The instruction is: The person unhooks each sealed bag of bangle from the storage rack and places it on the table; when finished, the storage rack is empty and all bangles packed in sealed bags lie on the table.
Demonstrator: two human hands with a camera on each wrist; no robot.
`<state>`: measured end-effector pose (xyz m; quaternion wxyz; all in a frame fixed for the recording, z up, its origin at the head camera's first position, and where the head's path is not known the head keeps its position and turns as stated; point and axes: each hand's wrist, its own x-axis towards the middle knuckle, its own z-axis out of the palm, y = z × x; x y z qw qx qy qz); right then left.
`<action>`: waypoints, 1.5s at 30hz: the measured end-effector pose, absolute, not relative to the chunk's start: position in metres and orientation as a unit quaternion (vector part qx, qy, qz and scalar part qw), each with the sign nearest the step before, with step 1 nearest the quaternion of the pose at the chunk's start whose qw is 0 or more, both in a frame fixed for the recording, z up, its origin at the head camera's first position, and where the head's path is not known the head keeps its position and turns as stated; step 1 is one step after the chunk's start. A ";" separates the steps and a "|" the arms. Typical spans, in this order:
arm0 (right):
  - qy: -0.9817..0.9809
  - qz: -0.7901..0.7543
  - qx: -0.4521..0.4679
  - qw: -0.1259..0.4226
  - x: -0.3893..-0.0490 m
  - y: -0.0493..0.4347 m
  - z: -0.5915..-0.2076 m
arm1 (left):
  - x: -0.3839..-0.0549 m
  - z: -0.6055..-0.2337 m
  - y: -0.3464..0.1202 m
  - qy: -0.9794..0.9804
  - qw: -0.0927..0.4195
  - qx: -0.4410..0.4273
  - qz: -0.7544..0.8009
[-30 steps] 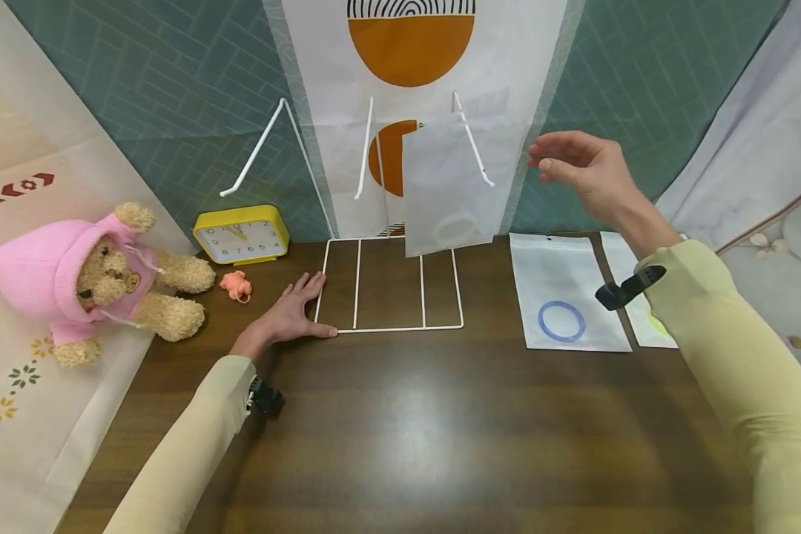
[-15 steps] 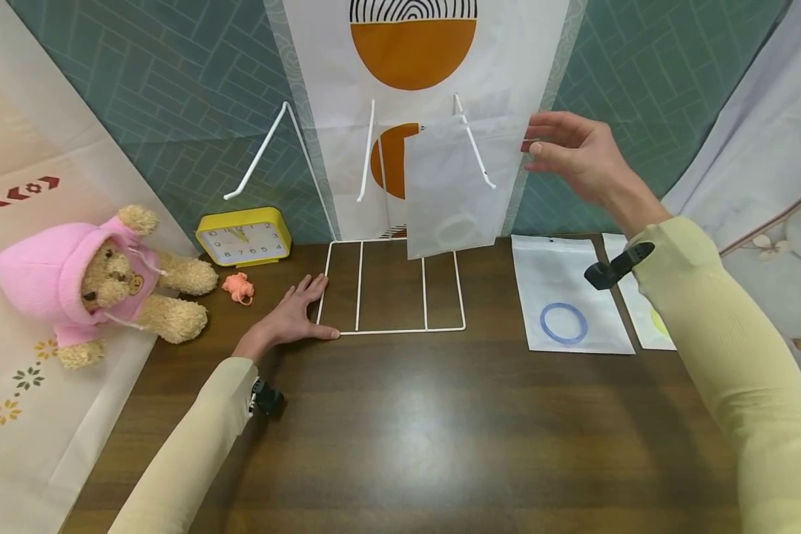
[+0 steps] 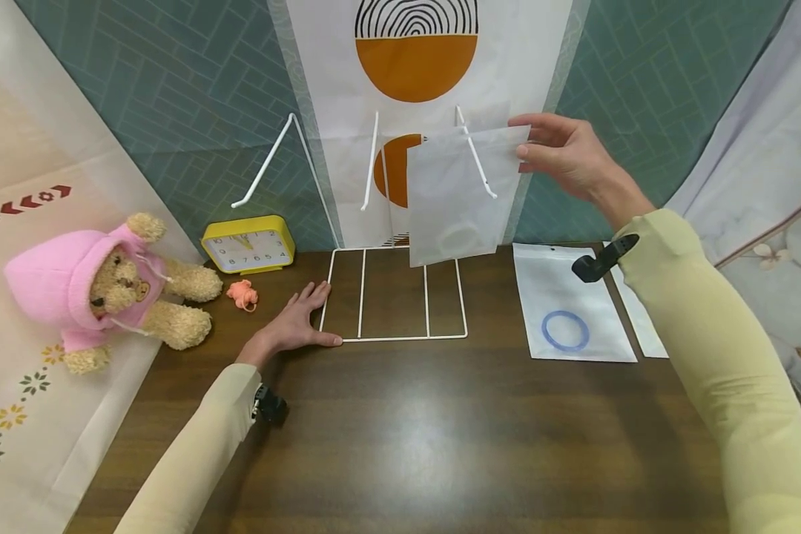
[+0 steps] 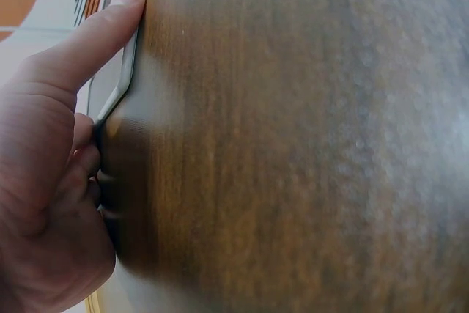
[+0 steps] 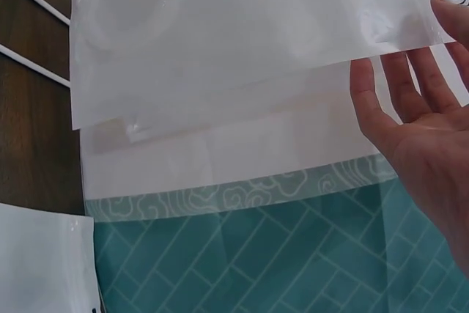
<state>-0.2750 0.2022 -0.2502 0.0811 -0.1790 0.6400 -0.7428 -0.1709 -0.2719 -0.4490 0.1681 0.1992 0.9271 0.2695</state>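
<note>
A white wire rack (image 3: 400, 339) stands on the wooden table, its base flat and its prongs jutting forward above. From its right prong hangs a translucent white bag (image 3: 440, 189), with a faint ring shape showing through near the bottom. My right hand (image 3: 570, 157) pinches the bag's upper right corner, thumb in front and fingers behind; the right wrist view shows the same bag (image 5: 220, 42) along that edge. At the base's left side, my left hand (image 3: 292, 326) rests with fingers spread, its thumb (image 4: 110, 23) along the front wire.
Right of the rack lie a white bag with a blue ring (image 3: 565, 331) and another white bag (image 3: 641, 311), partly behind the right sleeve. On the left are a yellow clock (image 3: 248, 245), a small coral-coloured item (image 3: 242, 295) and a teddy bear in a pink hood (image 3: 60, 278).
My right hand has moved left to the hanging bag's upper corner and now holds it. My left hand stays on the rack base. The head view has tilted up slightly.
</note>
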 end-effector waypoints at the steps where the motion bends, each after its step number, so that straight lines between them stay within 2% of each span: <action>1: 0.641 -0.743 -0.176 0.082 -0.275 0.201 -0.250 | -0.171 -0.449 -0.272 0.927 0.167 0.199 0.270; 16: 0.658 -0.727 -0.159 0.113 -0.279 0.190 -0.244 | -0.171 -0.450 -0.271 0.928 0.167 0.198 0.268; 45: 0.643 -0.746 -0.146 0.094 -0.281 0.174 -0.240 | -0.167 -0.450 -0.271 0.929 0.162 0.196 0.270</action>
